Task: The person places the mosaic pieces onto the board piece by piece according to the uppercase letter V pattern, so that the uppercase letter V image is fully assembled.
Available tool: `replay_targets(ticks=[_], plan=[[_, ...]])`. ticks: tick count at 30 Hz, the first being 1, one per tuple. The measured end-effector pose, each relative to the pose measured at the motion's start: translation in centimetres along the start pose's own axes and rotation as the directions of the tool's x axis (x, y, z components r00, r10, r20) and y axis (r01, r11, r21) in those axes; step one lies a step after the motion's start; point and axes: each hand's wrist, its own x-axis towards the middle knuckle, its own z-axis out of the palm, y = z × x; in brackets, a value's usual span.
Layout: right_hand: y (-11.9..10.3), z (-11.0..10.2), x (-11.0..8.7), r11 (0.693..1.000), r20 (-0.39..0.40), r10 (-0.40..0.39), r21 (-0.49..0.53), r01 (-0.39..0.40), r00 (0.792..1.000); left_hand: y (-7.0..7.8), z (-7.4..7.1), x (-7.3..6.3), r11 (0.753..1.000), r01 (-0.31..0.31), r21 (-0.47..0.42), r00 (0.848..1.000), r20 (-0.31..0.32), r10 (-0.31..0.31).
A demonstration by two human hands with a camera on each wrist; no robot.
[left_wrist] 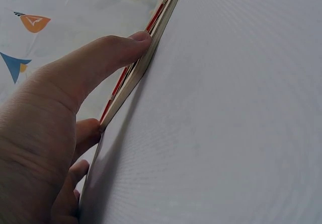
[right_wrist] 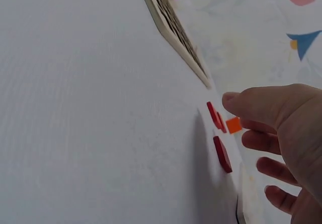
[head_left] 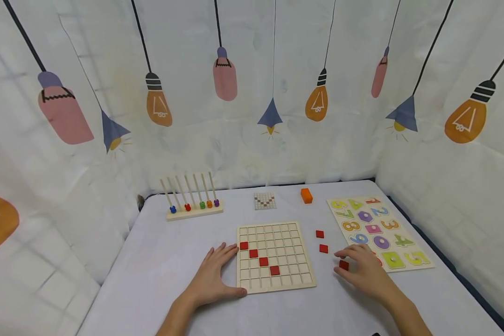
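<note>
A square wooden grid board (head_left: pixel 294 280) lies on the table with several red square tiles (head_left: pixel 263 262) set diagonally in its cells. My left hand (head_left: pixel 216 275) rests at the board's left side, thumb at the near left corner and fingertips along the left edge. To the right of the board, my right hand (head_left: pixel 363 270) is spread around a loose red tile (head_left: pixel 343 265), which shows between thumb and forefinger. In the right wrist view a gap separates the thumb from that tile (right_wrist: pixel 222 154). Two more loose tiles (head_left: pixel 320 234) lie just beyond.
A number-and-shape puzzle board (head_left: pixel 338 210) lies at the right, beside my right hand. At the back stand a peg stand with coloured beads (head_left: pixel 195 212), a small pattern card (head_left: pixel 264 200) and an orange block (head_left: pixel 306 195). White printed curtains surround the table (head_left: pixel 151 261).
</note>
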Motion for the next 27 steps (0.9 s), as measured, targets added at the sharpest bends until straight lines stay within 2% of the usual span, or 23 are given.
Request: replay_targets(ticks=[6, 14, 22, 27], plan=[[1.0, -0.2, -0.6, 1.000, 0.006, 0.012, -0.022, -0.012, 1.000, 0.0, 0.0, 0.0, 1.000, 0.003, 0.005, 1.000, -0.001, -0.003], [1.6, -0.3, -1.0, 1.000, -0.013, 0.027, -0.004, -0.028, 1.000, 0.1, 0.0, 0.0, 1.000, 0.008, 0.004, 1.000, -0.003, -0.008], [1.8, 0.0, -1.1, 0.996, 0.016, 0.092, 0.004, -0.092, 0.996, 0.2, -0.1, -0.1, 1.000, -0.002, -0.004, 1.000, -0.007, 0.002], [1.9, 0.3, -1.3, 0.994, 0.001, 0.106, 0.009, -0.106, 0.994, 0.4, -0.3, -0.1, 1.000, -0.004, -0.001, 1.000, -0.003, 0.004]])
